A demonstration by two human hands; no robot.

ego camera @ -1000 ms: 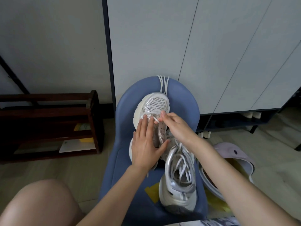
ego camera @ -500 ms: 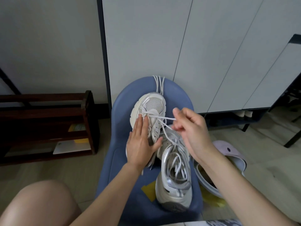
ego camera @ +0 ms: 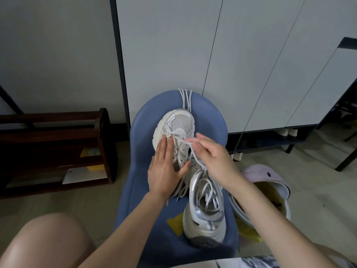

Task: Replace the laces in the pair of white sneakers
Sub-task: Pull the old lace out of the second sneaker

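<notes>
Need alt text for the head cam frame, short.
Two white sneakers lie on a blue chair; the left hand presses flat on the far one while the right hand pinches its lace near the toe. Spare laces drape over the chair's far edge.

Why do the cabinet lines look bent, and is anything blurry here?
Head view: the wide lens bows the cabinet edges; the right hand's fingertips are motion-smeared at the lace; the shoe rack sits in shadow; light is soft, without glare.
</notes>
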